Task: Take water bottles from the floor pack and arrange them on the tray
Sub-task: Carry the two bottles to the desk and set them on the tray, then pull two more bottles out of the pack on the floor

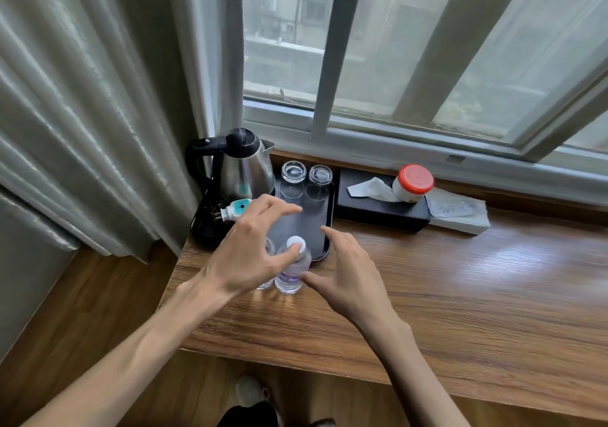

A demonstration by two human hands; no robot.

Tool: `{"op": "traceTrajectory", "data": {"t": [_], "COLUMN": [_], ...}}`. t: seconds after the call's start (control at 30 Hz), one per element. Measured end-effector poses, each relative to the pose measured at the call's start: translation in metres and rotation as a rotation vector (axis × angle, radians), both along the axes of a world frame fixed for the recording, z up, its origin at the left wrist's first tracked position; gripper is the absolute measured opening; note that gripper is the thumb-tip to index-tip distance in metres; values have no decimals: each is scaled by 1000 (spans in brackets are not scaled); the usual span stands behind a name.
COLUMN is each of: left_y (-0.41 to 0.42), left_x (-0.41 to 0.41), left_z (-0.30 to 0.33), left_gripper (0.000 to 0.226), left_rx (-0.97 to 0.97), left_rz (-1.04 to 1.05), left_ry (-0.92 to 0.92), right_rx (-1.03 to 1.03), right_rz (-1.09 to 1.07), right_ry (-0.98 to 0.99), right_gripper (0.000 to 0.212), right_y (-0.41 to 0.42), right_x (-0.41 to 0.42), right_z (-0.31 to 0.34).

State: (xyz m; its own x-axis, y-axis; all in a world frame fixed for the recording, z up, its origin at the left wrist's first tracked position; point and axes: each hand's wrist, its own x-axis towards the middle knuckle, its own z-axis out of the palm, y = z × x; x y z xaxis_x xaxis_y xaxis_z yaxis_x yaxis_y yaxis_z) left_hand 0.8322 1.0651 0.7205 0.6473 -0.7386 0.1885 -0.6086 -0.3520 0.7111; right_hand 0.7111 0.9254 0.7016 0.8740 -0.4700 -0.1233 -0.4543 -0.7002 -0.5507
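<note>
Two clear water bottles stand upright on the wooden table just in front of the dark tray [324, 229]. The nearer bottle [291, 272] has a white cap and a pale label. The second bottle [268, 262] is mostly hidden behind my left hand [250, 252]. My left hand hovers over the bottles with fingers spread, the thumb close to the white cap. My right hand [348, 275] is open just to the right, its thumb near the nearer bottle's lower body. Neither hand grips a bottle. The floor pack is out of view.
Two upturned glasses [306, 176] stand at the tray's far end. A steel kettle [243, 166] with a black cord and plug sits at the left. A black tissue box [381, 209] carries a red-lidded jar [413, 183]. Curtains hang left; the window runs behind.
</note>
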Motion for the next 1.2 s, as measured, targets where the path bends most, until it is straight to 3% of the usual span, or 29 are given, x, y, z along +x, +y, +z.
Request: {"op": "traceTrajectory", "data": {"t": [0.13,0.4,0.73,1.2], "left_y": [-41,-151,-289,-493], "left_x": [-38,-141,-280,-459], "left_z": [25,13,-29,-72], "left_gripper": [55,80,77,75], "left_rx": [-19,232,370,494], "left_rz": [-78,-351,-596,-921], "left_ry": [-15,-29,-90,-115], "right_rx": [90,71,201,355], "right_rz": [-69,-351,-839,-1162], "right_ry": [-67,-139,-132,-51], "right_gripper": [84,84,78,79], "right_y": [-35,-123,-208,-337], "right_x": [-47,-189,-395,-581], "right_z": [10,15,-20,-67]}}
